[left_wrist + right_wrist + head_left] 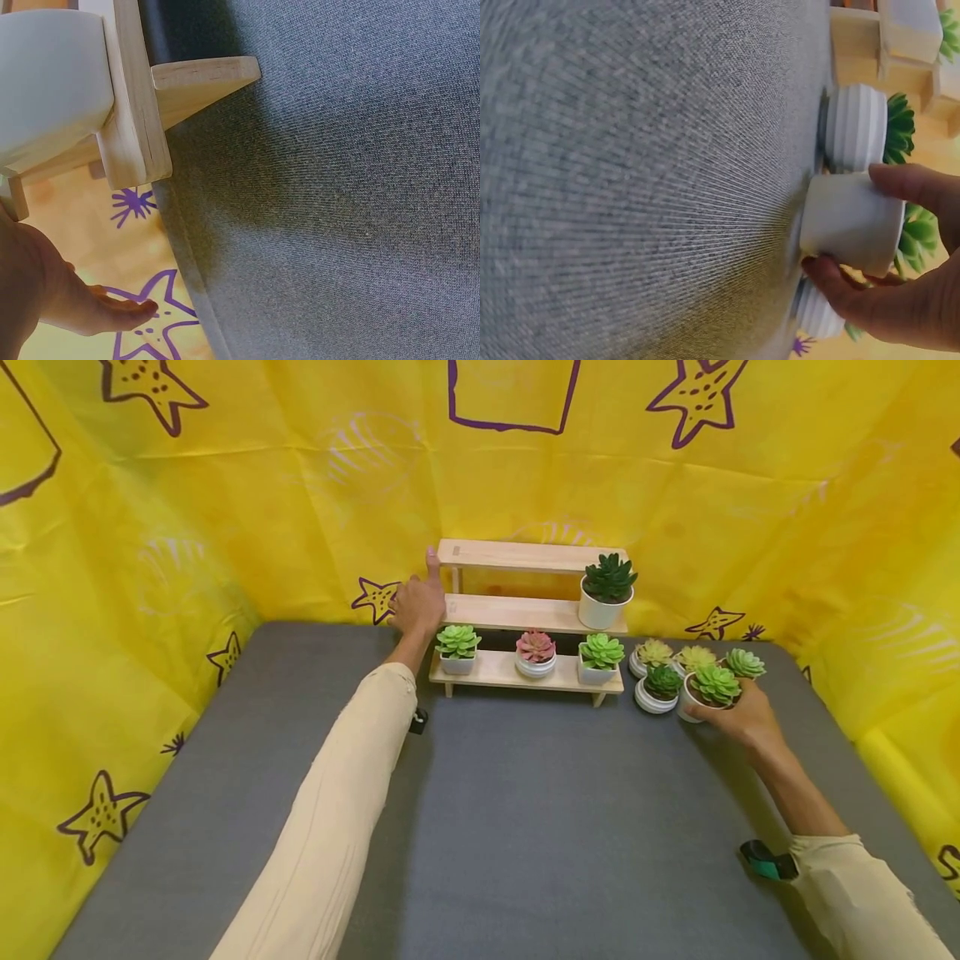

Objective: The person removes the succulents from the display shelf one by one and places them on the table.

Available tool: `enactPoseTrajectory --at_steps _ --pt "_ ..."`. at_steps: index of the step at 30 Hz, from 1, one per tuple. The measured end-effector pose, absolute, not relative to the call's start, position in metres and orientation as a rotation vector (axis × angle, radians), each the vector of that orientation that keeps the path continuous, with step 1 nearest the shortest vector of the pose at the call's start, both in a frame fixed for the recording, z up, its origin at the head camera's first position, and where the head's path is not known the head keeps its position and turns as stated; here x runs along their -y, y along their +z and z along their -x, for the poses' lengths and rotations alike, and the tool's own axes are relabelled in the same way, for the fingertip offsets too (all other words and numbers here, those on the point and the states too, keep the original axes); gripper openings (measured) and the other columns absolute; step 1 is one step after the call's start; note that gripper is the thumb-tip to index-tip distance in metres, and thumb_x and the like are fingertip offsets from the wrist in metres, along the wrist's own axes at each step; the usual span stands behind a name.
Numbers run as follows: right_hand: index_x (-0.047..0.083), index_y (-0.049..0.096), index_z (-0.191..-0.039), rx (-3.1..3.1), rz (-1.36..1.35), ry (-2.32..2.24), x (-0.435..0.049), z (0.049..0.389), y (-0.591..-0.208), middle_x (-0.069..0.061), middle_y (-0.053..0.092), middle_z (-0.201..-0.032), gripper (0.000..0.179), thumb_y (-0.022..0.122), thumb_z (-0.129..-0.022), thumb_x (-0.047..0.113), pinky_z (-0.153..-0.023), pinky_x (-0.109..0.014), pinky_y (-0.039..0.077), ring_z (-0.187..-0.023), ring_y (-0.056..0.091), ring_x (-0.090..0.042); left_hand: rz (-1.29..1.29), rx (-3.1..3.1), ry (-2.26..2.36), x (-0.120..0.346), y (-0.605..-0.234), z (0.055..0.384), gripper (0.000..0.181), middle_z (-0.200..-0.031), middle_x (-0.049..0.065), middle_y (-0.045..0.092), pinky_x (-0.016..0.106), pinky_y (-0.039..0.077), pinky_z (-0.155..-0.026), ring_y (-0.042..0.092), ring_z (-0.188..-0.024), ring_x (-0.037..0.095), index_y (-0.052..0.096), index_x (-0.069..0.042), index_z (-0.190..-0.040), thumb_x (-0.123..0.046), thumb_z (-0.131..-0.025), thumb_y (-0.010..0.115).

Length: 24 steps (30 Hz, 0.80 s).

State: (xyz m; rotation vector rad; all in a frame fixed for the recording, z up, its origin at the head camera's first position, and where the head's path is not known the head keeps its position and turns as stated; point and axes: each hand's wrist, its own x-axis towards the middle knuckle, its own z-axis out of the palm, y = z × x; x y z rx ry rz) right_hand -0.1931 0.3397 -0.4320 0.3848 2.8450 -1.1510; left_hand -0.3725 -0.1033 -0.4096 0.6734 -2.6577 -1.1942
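A three-tier wooden stand (525, 614) stands against the back cloth. My left hand (420, 604) rests at its left end, thumb up beside the top tier; in the left wrist view the fingers (112, 313) reach out loosely. With thumb and fingers, my right hand (750, 714) pinches a smooth white pot (851, 223) holding a light green succulent (714, 683). On the bottom tier sit a green succulent (458, 642), a pink one (536, 647) and another green one (601, 652). A dark green succulent (609, 578) in a white pot occupies the middle tier's right end.
Beside the held pot stands a ribbed pot with a dark green succulent (662, 682). Behind are two yellowish succulents (653, 652) and a pale green one (745, 663). A grey table (555, 827) lies below, with yellow patterned cloth (300, 510) around it.
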Motion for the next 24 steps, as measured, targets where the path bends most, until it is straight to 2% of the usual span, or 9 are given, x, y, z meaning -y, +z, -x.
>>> enactPoseTrajectory --at_steps 4,9,18,21,22,24 --pt "-0.014 0.009 -0.159 -2.893 -0.302 -1.097 -0.339 0.192 -0.424 -0.050 0.027 -0.152 0.106 0.080 -0.088 0.021 -0.113 -0.071 0.032 -0.139 0.032 -0.063 -0.669 2.660 -1.202 0.103 -0.409 0.373 0.114 -0.159 0.013 0.049 0.067 0.030 -0.118 0.043 -0.147 0.041 0.052 -0.014 -0.153 -0.090 -0.089 -0.004" --pt "-0.010 0.007 -0.161 -2.992 -0.259 -0.968 -0.336 0.190 -0.407 -0.053 0.017 -0.153 0.110 0.082 -0.085 0.016 -0.107 -0.079 0.031 -0.137 0.025 -0.070 -0.666 2.654 -1.204 0.102 -0.409 0.373 0.113 -0.159 0.013 0.050 0.067 0.030 -0.118 0.043 -0.147 0.041 0.052 -0.014 -0.153 -0.090 -0.090 -0.003" --pt "-0.001 0.015 -0.165 -3.006 -0.261 -1.194 -0.324 0.188 -0.378 -0.043 0.028 -0.159 0.092 0.072 -0.097 0.023 -0.108 -0.073 0.039 -0.137 0.039 -0.065 -0.677 2.668 -1.195 0.102 -0.410 0.374 0.113 -0.159 0.013 0.049 0.068 0.028 -0.119 0.042 -0.149 0.041 0.050 -0.014 -0.155 -0.090 -0.090 -0.003" --pt "0.004 0.021 -0.165 -2.988 -0.250 -1.301 -0.316 0.188 -0.369 -0.036 0.033 -0.162 0.083 0.067 -0.101 0.028 -0.110 -0.064 0.045 -0.139 0.045 -0.058 -0.672 2.662 -1.198 0.103 -0.410 0.374 0.115 -0.157 0.014 0.051 0.068 0.029 -0.118 0.043 -0.147 0.041 0.052 -0.013 -0.153 -0.090 -0.090 -0.004" --pt "0.005 0.023 -0.165 -2.987 -0.249 -1.328 -0.313 0.189 -0.366 -0.033 0.036 -0.161 0.080 0.066 -0.102 0.030 -0.111 -0.056 0.049 -0.137 0.050 -0.051 -0.671 2.663 -1.196 0.102 -0.410 0.373 0.115 -0.156 0.014 0.052 0.067 0.029 -0.118 0.044 -0.146 0.041 0.053 -0.012 -0.152 -0.091 -0.089 -0.004" --pt "0.008 0.027 -0.165 -2.977 -0.253 -1.375 -0.307 0.191 -0.361 -0.027 0.041 -0.160 0.078 0.066 -0.102 0.033 -0.108 -0.034 0.053 -0.132 0.057 -0.033 -0.666 2.660 -1.198 0.102 -0.409 0.373 0.116 -0.152 0.015 0.055 0.066 0.031 -0.116 0.047 -0.143 0.041 0.055 -0.011 -0.150 -0.091 -0.089 -0.004"
